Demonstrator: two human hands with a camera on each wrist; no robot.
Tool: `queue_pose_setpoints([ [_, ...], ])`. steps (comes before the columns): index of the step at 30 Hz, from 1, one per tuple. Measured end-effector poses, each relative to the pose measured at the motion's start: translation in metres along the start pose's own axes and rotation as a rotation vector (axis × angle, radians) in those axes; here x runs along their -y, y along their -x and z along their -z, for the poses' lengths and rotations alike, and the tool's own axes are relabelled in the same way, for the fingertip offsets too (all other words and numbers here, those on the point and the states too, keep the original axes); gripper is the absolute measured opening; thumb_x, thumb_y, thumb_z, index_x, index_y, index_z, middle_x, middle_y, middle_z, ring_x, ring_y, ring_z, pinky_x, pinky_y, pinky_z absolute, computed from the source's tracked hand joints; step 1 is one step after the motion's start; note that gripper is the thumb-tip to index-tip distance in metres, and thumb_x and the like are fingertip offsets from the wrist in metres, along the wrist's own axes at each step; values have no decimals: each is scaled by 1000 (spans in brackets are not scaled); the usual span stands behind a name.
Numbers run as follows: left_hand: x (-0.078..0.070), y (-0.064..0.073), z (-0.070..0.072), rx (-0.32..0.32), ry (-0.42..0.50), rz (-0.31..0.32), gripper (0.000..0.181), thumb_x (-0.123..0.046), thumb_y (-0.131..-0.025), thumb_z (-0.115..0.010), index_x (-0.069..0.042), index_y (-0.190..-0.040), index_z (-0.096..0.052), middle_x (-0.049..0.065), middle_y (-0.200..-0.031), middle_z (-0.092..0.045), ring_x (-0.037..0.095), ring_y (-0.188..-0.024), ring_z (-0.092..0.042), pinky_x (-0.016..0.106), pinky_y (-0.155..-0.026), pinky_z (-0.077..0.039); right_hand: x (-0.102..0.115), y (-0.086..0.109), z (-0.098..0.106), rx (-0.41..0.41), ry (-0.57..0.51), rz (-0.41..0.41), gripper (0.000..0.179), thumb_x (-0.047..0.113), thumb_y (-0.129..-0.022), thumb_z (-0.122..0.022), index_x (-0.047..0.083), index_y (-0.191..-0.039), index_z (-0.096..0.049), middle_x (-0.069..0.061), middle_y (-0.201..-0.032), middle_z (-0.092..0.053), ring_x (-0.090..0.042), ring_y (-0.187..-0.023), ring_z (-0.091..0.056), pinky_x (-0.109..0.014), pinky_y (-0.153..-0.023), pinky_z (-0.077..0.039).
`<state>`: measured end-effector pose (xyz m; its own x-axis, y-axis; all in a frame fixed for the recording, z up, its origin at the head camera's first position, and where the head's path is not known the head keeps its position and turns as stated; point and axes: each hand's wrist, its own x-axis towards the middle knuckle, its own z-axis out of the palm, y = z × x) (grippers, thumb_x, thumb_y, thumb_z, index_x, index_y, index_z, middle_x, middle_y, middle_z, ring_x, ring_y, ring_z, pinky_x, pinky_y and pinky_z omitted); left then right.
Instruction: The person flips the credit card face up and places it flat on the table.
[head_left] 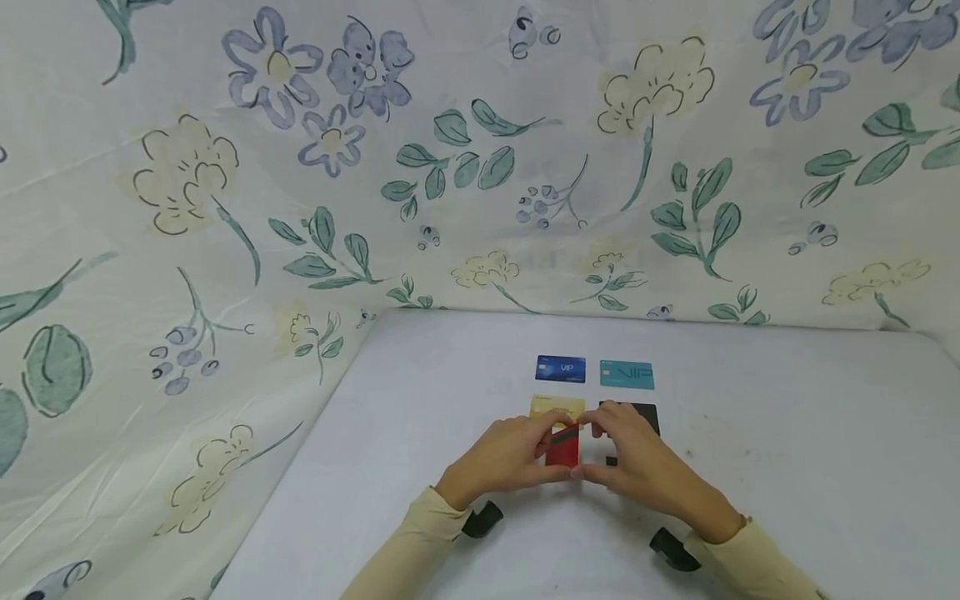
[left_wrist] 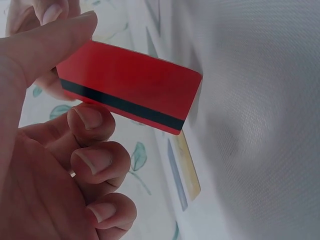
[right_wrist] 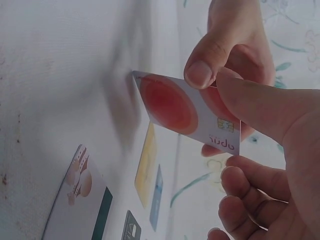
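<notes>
Upright between my two hands is a bank card [head_left: 564,452], red with a black stripe on its back. Its front, in the right wrist view, is white with red-orange circles and a chip. My left hand [head_left: 508,452] pinches it between thumb and fingers, the thumb along the upper edge in the left wrist view. My right hand [head_left: 647,460] holds its other end by the edges, thumb at one corner and index finger at the opposite one. The remaining right fingers [right_wrist: 240,200] are loosely bent. A gold card [head_left: 557,404] lies just beyond the hands.
On the white table [head_left: 810,450] lie a blue VIP card [head_left: 561,369], a teal VIP card [head_left: 627,375] and a black card [head_left: 647,412] partly behind the right hand. A white card with a dark green stripe [right_wrist: 80,195] lies beneath that hand. Floral cloth [head_left: 487,192] hangs behind.
</notes>
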<state>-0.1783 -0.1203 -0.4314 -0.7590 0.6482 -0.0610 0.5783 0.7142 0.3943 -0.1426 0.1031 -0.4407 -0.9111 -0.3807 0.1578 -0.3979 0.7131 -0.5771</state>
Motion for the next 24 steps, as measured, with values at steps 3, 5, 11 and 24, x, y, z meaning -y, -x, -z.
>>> queue_pose_setpoints([
  [3, 0, 0, 1, -4, -2, 0, 62, -52, -89, -77, -25, -139, -55, -8, -82, -56, 4, -68, -48, 19, -58, -37, -1, 0, 0, 2, 0, -4, 60, 40, -81, -88, 14, -129, -64, 3, -103, -61, -17, -102, -52, -34, -83, -48],
  [5, 0, 0, 1, -5, 3, -1, 63, -54, -88, -77, -25, -140, -55, -9, -82, -55, 4, -67, -47, 19, -57, -36, -1, -1, 0, 11, -6, -16, 61, 41, -80, -88, 14, -129, -64, 3, -103, -61, -18, -102, -52, -35, -83, -47],
  [11, 2, 1, 4, -20, 26, -5, 63, -53, -89, -77, -24, -140, -56, -10, -80, -51, 3, -66, -44, 19, -57, -33, -1, -1, 1, 26, -8, -29, 63, 41, -79, -89, 13, -129, -65, 2, -104, -62, -17, -102, -51, -39, -86, -48],
  [24, 3, 1, 8, -28, 58, -16, 60, -49, -90, -77, -21, -140, -56, -11, -78, -50, 2, -64, -42, 18, -58, -32, -3, -3, -3, 33, 2, -51, 63, 40, -78, -90, 11, -129, -65, 2, -103, -61, -16, -101, -50, -39, -87, -47],
])
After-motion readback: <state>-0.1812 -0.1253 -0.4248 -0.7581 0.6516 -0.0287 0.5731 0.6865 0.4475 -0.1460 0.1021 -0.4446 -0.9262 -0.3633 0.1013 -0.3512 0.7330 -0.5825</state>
